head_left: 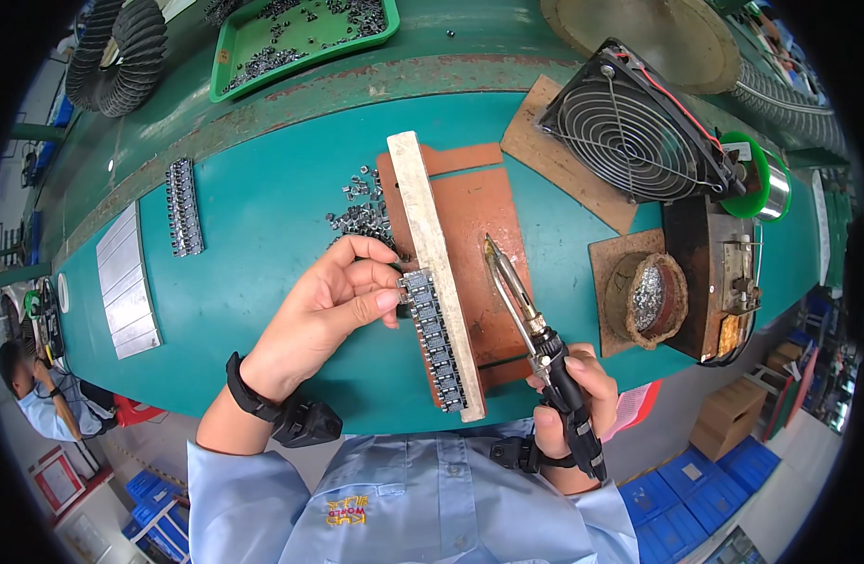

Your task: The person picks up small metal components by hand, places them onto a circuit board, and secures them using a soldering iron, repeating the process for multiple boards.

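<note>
My right hand (582, 399) is wrapped round the black handle of a soldering iron (554, 367). The iron's tip, with a thin metal tube beside it, points away from me over a reddish-brown board (488, 216). On that board lies a long pale bar (432, 244), with a strip of small dark circuit boards (432, 343) along its left side. My left hand (329, 296) is closed, thumb and fingers together at the strip's far end; whatever is between the fingertips is too small to make out. Loose small metal parts (361, 216) lie beyond that hand.
A second circuit strip (183, 207) and a silver flat plate (128, 282) lie at left. Far back stands a green tray (305, 61) of metal parts. On the right are a fan (629, 132), a solder spool (770, 183), a round pot (672, 291) and a metal box (700, 273).
</note>
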`<action>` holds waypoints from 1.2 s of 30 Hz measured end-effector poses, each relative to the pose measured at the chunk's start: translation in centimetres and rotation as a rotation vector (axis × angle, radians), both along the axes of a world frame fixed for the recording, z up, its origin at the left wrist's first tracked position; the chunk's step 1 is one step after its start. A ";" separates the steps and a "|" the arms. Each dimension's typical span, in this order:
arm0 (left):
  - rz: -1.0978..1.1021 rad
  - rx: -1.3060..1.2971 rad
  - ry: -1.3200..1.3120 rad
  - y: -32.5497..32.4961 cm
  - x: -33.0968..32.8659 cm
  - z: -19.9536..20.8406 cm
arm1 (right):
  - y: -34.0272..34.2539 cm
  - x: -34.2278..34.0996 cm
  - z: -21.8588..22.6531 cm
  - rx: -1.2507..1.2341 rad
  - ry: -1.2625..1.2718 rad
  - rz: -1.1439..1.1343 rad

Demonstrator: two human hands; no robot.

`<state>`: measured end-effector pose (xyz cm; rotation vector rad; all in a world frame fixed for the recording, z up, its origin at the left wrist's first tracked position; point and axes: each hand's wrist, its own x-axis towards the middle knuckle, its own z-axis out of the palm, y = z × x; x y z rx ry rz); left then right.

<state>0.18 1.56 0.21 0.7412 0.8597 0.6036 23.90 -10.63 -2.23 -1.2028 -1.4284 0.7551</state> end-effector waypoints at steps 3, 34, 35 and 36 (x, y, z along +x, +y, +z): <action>0.007 -0.003 0.006 0.0 0.1 0.1 | 0.0 0.1 0.0 -0.007 -0.007 0.011; 0.108 -0.076 -0.008 -0.6 0.2 1.2 | 0.1 0.0 -0.1 0.009 -0.010 -0.001; 0.110 -0.064 -0.002 -0.6 0.1 1.4 | 0.1 0.0 -0.1 0.012 -0.007 0.001; 0.112 -0.064 -0.001 -0.7 0.0 1.6 | 0.1 0.0 -0.1 0.012 -0.006 0.003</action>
